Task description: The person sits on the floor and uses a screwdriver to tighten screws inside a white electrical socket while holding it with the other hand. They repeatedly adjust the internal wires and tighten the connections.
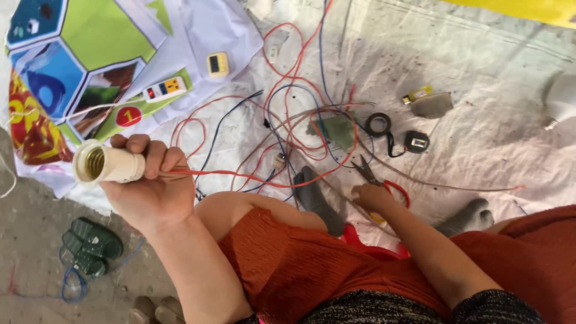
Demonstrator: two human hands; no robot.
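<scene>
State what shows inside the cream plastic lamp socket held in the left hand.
Inside the cream plastic lamp socket, brass-coloured screw threads show. Its deep end is in shadow; the left hand covers its rear, where the red wire leaves.

The right hand (pixel 372 195) is covering the pliers' (pixel 379 179) red handles; the white bulb (pixel 561 99) is running off the right edge.

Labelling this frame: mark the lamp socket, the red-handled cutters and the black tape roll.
lamp socket (pixel 103 163): head view, on its cream body, held in the left hand.
red-handled cutters (pixel 367 171): head view, on the dark jaws, by the right hand.
black tape roll (pixel 378 124): head view, on its ring.
</scene>
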